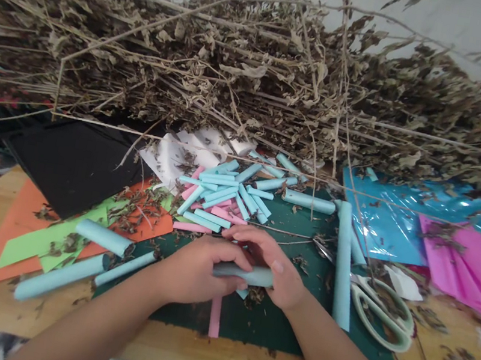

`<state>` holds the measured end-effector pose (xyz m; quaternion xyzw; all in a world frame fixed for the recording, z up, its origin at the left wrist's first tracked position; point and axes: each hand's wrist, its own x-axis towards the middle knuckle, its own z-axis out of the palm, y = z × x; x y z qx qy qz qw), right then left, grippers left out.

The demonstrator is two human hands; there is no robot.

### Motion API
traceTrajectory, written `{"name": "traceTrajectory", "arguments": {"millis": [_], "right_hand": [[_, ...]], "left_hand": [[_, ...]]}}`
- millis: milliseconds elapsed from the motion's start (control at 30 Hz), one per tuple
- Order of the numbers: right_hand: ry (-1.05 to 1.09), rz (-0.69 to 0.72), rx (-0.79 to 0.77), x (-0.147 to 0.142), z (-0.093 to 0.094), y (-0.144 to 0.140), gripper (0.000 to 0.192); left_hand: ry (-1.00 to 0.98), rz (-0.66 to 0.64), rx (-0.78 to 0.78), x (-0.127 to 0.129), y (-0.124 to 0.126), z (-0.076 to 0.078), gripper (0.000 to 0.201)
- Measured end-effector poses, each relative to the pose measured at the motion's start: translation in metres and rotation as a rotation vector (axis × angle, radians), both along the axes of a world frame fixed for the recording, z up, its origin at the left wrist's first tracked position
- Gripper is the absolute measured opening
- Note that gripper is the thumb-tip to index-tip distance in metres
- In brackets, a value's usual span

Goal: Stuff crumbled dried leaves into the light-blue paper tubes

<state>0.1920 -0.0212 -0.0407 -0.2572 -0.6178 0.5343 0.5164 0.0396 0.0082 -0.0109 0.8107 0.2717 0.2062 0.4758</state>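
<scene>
Both hands closed on one blue paper roll (248,274): left hand (196,268) wraps its left end, right hand (274,270) pinches the right. It's over the green mat (272,325). Looks light, crushable; grip ends softly. Scissors (384,312) right.

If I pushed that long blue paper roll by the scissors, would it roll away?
Probably: the roll is a smooth round tube, so it should roll sideways. Being thin paper, it likely weighs little and dents easily. The scissors beside it might stop it.
</scene>
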Motion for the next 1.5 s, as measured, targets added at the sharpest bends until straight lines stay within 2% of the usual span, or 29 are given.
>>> {"name": "traceTrajectory", "arguments": {"millis": [67,133,233,300,400,467,633,733,867,1000,1200,1300,1400,1500], "right_hand": [[-0.001,-0.084,-0.016,0.0,0.005,0.002,0.058],[0.069,-0.24,-0.012,0.003,0.008,0.005,0.065],[0.154,-0.498,0.118,0.014,0.008,0.012,0.065],[0.002,-0.559,0.24,0.024,0.006,0.013,0.065],[-0.393,-0.49,0.385,0.031,0.009,0.011,0.061],[-0.552,-0.459,0.436,0.029,0.013,0.009,0.056],[-0.63,-0.472,0.444,0.023,0.017,0.007,0.031],[-0.64,-0.463,0.449,0.028,0.018,0.009,0.027],[-0.579,-0.383,0.402,0.034,0.019,0.01,0.032],[-0.439,-0.401,0.245,0.029,0.015,0.008,0.039],[0.014,-0.455,-0.001,0.012,0.01,0.003,0.054],[0.184,-0.415,-0.084,0.006,0.012,0.002,0.057],[0.183,-0.323,-0.112,0.004,0.016,0.001,0.061],[0.075,-0.196,-0.132,0.004,0.015,-0.001,0.067]], "left_hand": [[0.021,-0.027,-0.04,-0.002,0.002,0.0,0.021],[0.016,0.008,-0.111,-0.004,0.006,-0.001,0.027],[-0.026,0.129,-0.168,-0.009,0.009,-0.003,0.032],[-0.056,0.173,-0.172,-0.011,0.011,-0.004,0.031],[-0.094,0.211,-0.176,-0.012,0.012,-0.004,0.03],[-0.129,0.254,-0.182,-0.013,0.012,-0.005,0.029],[-0.186,0.319,-0.12,-0.015,0.01,-0.012,0.022],[-0.197,0.31,-0.108,-0.015,0.011,-0.013,0.021],[-0.204,0.287,-0.133,-0.014,0.014,-0.011,0.02],[-0.16,0.264,-0.102,-0.014,0.014,-0.01,0.021],[-0.056,0.2,0.054,-0.007,0.006,-0.007,0.021],[-0.031,0.147,0.101,0.0,0.002,-0.008,0.021],[-0.051,0.1,0.132,0.003,-0.002,-0.009,0.02],[-0.074,0.049,0.162,0.002,-0.003,-0.009,0.015]]}}
